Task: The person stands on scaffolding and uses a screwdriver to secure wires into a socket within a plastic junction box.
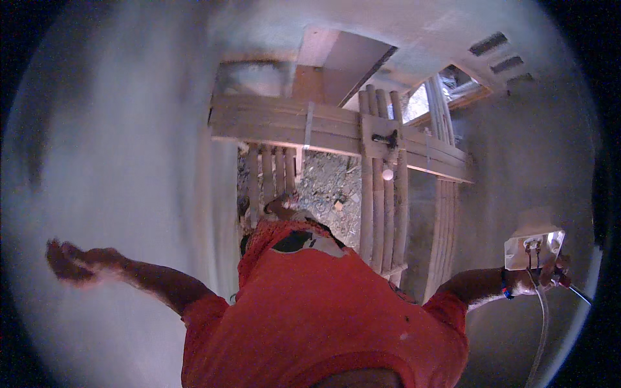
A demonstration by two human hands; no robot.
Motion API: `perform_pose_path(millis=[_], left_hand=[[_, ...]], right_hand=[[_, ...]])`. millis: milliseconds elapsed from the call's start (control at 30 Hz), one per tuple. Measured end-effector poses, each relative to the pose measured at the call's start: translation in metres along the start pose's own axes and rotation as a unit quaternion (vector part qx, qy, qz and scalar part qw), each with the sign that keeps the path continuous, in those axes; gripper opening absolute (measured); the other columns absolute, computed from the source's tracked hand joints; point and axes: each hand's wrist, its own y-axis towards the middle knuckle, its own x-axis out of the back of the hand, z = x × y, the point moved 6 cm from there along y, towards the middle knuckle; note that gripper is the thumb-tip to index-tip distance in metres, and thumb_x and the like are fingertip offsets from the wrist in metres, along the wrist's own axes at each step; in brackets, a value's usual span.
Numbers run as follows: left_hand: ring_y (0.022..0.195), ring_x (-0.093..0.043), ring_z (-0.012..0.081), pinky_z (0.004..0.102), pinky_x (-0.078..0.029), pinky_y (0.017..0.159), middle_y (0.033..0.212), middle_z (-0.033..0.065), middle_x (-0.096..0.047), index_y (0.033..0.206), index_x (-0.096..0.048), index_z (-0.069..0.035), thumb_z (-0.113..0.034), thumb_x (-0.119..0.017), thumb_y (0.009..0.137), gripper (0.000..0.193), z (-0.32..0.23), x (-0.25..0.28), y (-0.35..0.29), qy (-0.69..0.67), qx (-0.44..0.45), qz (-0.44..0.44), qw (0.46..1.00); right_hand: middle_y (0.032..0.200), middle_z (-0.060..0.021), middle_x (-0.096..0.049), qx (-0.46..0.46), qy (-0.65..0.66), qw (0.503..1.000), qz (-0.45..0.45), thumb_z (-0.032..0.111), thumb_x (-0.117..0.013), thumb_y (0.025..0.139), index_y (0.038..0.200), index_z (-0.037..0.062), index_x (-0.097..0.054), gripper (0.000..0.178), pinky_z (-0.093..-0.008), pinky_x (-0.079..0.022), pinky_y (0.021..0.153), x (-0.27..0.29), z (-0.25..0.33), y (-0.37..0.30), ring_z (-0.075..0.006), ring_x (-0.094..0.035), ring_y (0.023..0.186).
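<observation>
View: a downward fisheye view from a head camera is given; a red shirt [323, 310] fills the lower middle, and both arms are spread wide to the sides.

Right hand: the right hand [540, 278] is seen at the far right edge, pressed against a grey plastered wall [517, 161]. Its fingers are curled closed around thin wires [542, 317] and what looks like a small tool with a red handle; the exact grip is too small to be made out.

Electrical box: a pale, translucent electrical box [533, 249] is set in the wall, touching the right hand and lying just above the fingers. Wires are seen running from the box down past the hand.

Key relation: the box lies up the picture from the right fingertips, right against them. The wires hang roughly vertically, along the wall. The right hand is by far the nearer hand.

Left hand: the left hand [68, 262] is stretched out far to the left, well apart from the box. It is blurred; nothing is seen in it, and whether the fingers are spread or curled cannot be told.

Surroundings: a bamboo scaffold [381, 194] with wooden cross planks is seen below the body, and rubble-strewn ground [330, 187] shows through it.
</observation>
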Motion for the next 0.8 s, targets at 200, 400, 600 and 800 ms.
perform_pose_path(millis=[200,400,600,800], left_hand=[[0.102,-0.053,0.0268,0.0380,-0.040,0.092,0.109,0.0163,-0.056,0.108,-0.052,0.004,-0.024,-0.057,0.081,0.039,-0.127,-0.230,-0.080,-0.336,0.197,0.315,0.865],[0.110,-0.047,0.0304,0.0401,-0.035,0.094,0.115,0.0183,-0.051,0.118,-0.047,-0.001,-0.045,-0.059,0.075,0.063,-0.342,-0.296,-0.124,-0.624,0.063,0.599,0.498],[0.120,-0.036,0.0332,0.0412,-0.034,0.095,0.129,0.0191,-0.037,0.130,-0.033,-0.003,-0.046,-0.064,0.074,0.077,-0.495,-0.251,-0.109,-0.831,-0.090,0.520,0.173],[0.123,-0.030,0.0323,0.0417,-0.036,0.094,0.136,0.0206,-0.021,0.138,-0.012,-0.006,-0.048,-0.069,0.069,0.100,-0.579,-0.200,-0.109,-0.805,-0.075,0.576,-0.122]], right_hand=[[0.077,-0.0046,-0.050,-0.025,0.004,0.999,-0.019,0.028,-0.061,0.076,0.094,0.0040,-0.050,0.032,-0.0263,-0.042,0.052,0.002,-0.010,0.007,-0.0141,-0.049,0.064],[0.077,-0.0053,-0.051,-0.070,0.054,0.996,-0.024,0.025,-0.062,0.074,0.093,0.0034,-0.050,0.032,-0.0263,-0.043,0.053,0.002,-0.015,0.008,-0.0149,-0.051,0.064],[0.076,-0.0059,-0.052,-0.092,0.240,0.966,0.025,0.023,-0.064,0.073,0.093,0.0029,-0.050,0.031,-0.0262,-0.044,0.055,-0.017,0.012,0.005,-0.0156,-0.053,0.065],[0.076,-0.0065,-0.053,-0.103,0.276,0.955,0.039,0.020,-0.066,0.072,0.092,0.0024,-0.050,0.031,-0.0262,-0.045,0.057,-0.013,0.025,-0.014,-0.0164,-0.054,0.066]])
